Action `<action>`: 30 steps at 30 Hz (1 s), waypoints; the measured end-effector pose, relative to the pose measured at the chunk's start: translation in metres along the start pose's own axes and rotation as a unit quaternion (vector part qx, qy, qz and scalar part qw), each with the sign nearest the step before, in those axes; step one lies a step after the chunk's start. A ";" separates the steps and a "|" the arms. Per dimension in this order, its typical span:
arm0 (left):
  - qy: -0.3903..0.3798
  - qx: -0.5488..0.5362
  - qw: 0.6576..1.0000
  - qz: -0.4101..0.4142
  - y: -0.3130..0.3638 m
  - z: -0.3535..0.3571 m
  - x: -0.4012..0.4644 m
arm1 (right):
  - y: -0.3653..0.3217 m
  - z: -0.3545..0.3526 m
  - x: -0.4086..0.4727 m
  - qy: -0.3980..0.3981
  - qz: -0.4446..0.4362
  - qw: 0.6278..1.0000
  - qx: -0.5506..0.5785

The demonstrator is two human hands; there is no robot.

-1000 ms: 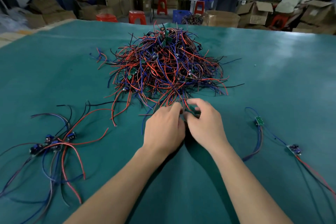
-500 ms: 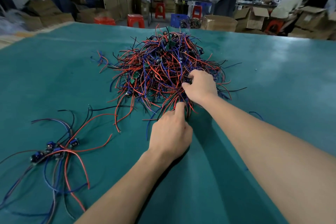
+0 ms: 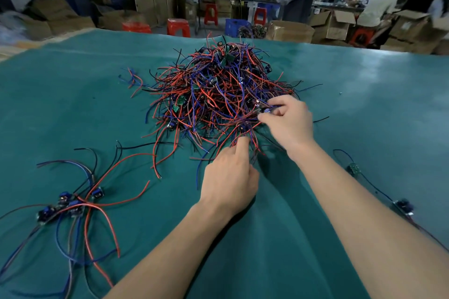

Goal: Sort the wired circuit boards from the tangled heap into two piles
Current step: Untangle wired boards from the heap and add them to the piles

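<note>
At the near right edge of the tangled heap (image 3: 218,94) a small wired circuit board (image 3: 266,110) is pinched between thumb and fingers of the right hand (image 3: 288,120) — a second ago that hand was low beside the left one at the heap's near fringe, and half a second ago it had been pushed up into the wires. Just below and left of it, the left hand (image 3: 228,177) is kept curled with its forefinger pressed on the near wire ends, much as before; whether anything is gripped under it cannot be told. One board thus appears to be singled out, though its leads are not yet drawn free. Far left of the fingers lies the left pile (image 3: 70,204), to their right the right pile (image 3: 379,189) — both unchanged on the green desk (image 3: 364,104).
</note>
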State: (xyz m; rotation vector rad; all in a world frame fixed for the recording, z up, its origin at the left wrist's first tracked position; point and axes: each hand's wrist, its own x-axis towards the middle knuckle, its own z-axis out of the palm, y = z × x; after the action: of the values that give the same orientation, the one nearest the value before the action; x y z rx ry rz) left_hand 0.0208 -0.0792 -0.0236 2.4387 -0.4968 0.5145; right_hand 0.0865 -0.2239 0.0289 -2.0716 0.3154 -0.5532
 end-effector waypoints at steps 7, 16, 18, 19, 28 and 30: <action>-0.034 -0.050 0.998 0.008 -0.006 0.001 0.003 | -0.003 -0.078 -0.038 0.080 0.067 0.910 0.401; 0.020 -0.311 0.942 -0.122 -0.003 -0.002 0.006 | 0.012 -0.034 -0.070 -0.123 0.155 0.878 0.436; -0.038 -0.450 0.877 -0.162 0.003 -0.004 0.009 | 0.016 -0.021 -0.074 -0.140 0.143 0.898 0.392; -0.068 -0.492 0.851 -0.171 0.003 -0.005 0.011 | 0.017 -0.017 -0.075 -0.142 0.139 0.904 0.379; -0.111 -0.509 0.835 -0.178 -0.003 -0.008 0.012 | 0.024 -0.009 -0.071 -0.104 0.141 0.917 0.359; -0.117 -0.496 0.842 -0.180 -0.003 -0.008 0.012 | 0.025 -0.008 -0.070 -0.080 0.144 0.919 0.358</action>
State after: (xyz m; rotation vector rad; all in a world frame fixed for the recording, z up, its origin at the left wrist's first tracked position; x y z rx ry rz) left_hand 0.0305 -0.0748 -0.0132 1.5082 -0.2705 -0.2000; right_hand 0.0219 -0.2131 -0.0064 -1.3161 0.2632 -0.2565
